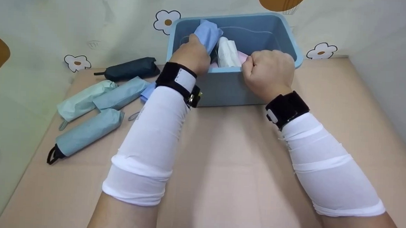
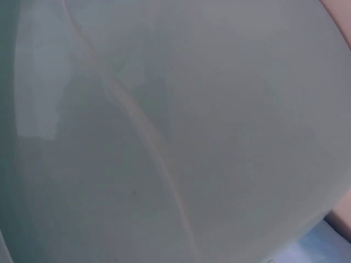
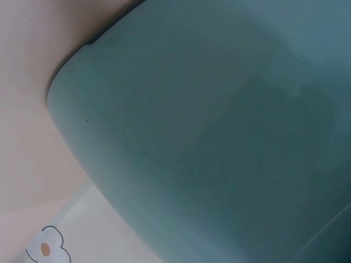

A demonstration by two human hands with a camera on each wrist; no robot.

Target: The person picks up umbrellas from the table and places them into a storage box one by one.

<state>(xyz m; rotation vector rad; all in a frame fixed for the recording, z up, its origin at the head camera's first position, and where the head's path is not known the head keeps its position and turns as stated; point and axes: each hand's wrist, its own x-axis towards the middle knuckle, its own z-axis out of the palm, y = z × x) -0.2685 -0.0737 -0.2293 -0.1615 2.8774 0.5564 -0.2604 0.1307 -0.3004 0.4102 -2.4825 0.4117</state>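
A grey-blue plastic bin (image 1: pixel 225 89) stands against the back wall. My left hand (image 1: pixel 192 55) reaches over its front rim and holds a light blue folded umbrella (image 1: pixel 209 33); the thumb lies along it, while the other fingers are hidden. With curled fingers, my right hand (image 1: pixel 272 70) grips the front rim near the right corner. Between the hands, a white folded umbrella (image 1: pixel 228 52) and a pink item (image 1: pixel 242 57) lie inside the bin. Both wrist views are filled mostly by the bin's outer wall (image 2: pixel 236 131) (image 3: pixel 181 120), with neither hand showing.
Left of the bin lie a dark folded umbrella (image 1: pixel 130 69), a mint one (image 1: pixel 83 100), a pale blue one (image 1: pixel 122 92) and a grey-blue one (image 1: pixel 89 132) with a black strap. A blue piece (image 1: pixel 148 92) is partly behind my left forearm. The flower-patterned wall (image 1: pixel 131 23) rises behind.
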